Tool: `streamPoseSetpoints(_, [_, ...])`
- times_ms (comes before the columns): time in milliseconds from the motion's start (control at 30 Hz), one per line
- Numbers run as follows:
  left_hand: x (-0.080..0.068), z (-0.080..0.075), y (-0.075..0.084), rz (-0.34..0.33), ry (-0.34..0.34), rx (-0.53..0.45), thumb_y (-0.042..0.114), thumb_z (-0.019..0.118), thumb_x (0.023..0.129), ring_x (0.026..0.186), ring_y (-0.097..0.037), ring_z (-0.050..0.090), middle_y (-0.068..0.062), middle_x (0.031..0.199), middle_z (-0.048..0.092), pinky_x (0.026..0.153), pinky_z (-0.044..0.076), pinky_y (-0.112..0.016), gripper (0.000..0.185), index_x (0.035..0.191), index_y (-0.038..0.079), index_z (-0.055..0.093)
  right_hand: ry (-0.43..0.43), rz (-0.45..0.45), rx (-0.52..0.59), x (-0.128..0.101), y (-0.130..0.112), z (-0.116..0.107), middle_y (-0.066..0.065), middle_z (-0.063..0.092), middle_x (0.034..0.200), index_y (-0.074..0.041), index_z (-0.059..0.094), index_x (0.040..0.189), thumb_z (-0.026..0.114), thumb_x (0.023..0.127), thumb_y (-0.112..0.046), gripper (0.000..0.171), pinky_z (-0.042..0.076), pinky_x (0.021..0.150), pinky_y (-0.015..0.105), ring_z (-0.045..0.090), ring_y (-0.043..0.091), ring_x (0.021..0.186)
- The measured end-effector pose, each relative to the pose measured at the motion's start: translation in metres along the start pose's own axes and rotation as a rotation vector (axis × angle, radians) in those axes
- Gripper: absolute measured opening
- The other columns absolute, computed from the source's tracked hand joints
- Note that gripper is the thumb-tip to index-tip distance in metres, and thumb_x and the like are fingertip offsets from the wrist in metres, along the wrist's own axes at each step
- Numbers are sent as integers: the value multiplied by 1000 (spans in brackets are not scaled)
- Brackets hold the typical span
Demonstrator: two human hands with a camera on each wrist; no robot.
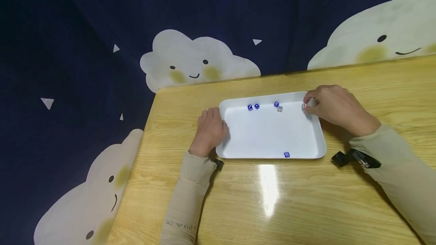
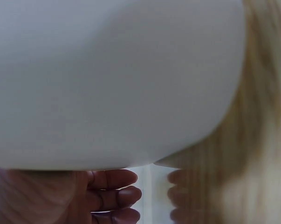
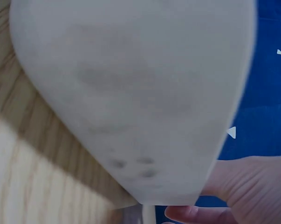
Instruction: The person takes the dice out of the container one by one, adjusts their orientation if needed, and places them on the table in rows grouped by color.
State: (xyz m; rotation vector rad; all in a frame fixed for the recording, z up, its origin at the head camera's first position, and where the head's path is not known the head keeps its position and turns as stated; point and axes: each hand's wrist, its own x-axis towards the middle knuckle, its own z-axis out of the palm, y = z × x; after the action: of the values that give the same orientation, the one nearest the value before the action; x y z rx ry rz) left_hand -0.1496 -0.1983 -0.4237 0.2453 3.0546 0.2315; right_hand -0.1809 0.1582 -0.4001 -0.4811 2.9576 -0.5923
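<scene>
A shallow white tray (image 1: 269,135) lies on the wooden table with several small dice in it. My left hand (image 1: 209,127) grips the tray's left side at the rim; in the left wrist view its fingers (image 2: 119,198) show below the tray wall (image 2: 107,93). At the tray's far right corner, my right hand (image 1: 332,105) pinches a white die with red pips (image 1: 304,105) between thumb and fingertips. In the right wrist view the tray's outer wall (image 3: 131,93) hides that die and most of the fingers.
Two blue dice, one (image 1: 250,107) left of the other (image 1: 257,106), sit near the tray's back wall. Farther right a blue die (image 1: 276,104) stands close to a white die (image 1: 279,109). Another blue die (image 1: 287,154) lies by the front wall. A dark cloud-print curtain (image 1: 204,6) hangs behind.
</scene>
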Motion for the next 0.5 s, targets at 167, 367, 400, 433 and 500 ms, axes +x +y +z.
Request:
streamPoseSetpoints(167, [0, 1, 0, -4, -1, 1, 18, 41, 101, 96, -34, 45, -18, 108, 54, 86, 40, -43, 31, 121, -4, 50, 30, -1, -9, -4, -2, -4, 14, 76, 97, -10, 79, 107, 80, 87, -23, 25, 41, 61, 35, 59, 24, 75])
streamPoseSetpoints(367, [0, 1, 1, -21, -14, 4, 19, 40, 101, 101, -35, 46, -18, 112, 55, 91, 41, -44, 34, 125, -4, 50, 46, -7, -8, -10, -4, -11, 14, 76, 98, -12, 80, 108, 79, 88, -24, 23, 38, 57, 33, 56, 23, 71])
streamPoseSetpoints(400, [0, 1, 1, -23, -16, 5, 19, 40, 101, 102, -35, 46, -18, 113, 54, 91, 41, -44, 34, 125, -4, 49, 49, -5, -7, -11, -4, -12, 14, 76, 98, -12, 80, 108, 79, 88, -24, 23, 38, 57, 33, 56, 23, 71])
streamPoseSetpoints(433, [0, 1, 1, -24, -16, 5, 19, 40, 101, 102, -35, 46, -18, 112, 54, 91, 41, -44, 34, 124, -4, 49, 55, -5, -6, -12, -5, -12, 14, 76, 99, -12, 80, 108, 79, 88, -23, 23, 38, 57, 32, 56, 23, 71])
streamPoseSetpoints(500, [-1, 2, 1, -23, -16, 6, 19, 39, 101, 102, -35, 46, -18, 112, 54, 91, 41, -44, 34, 124, -4, 49, 67, -6, -1, -14, -5, -14, 14, 77, 101, -12, 80, 107, 80, 88, -23, 22, 39, 57, 32, 56, 22, 71])
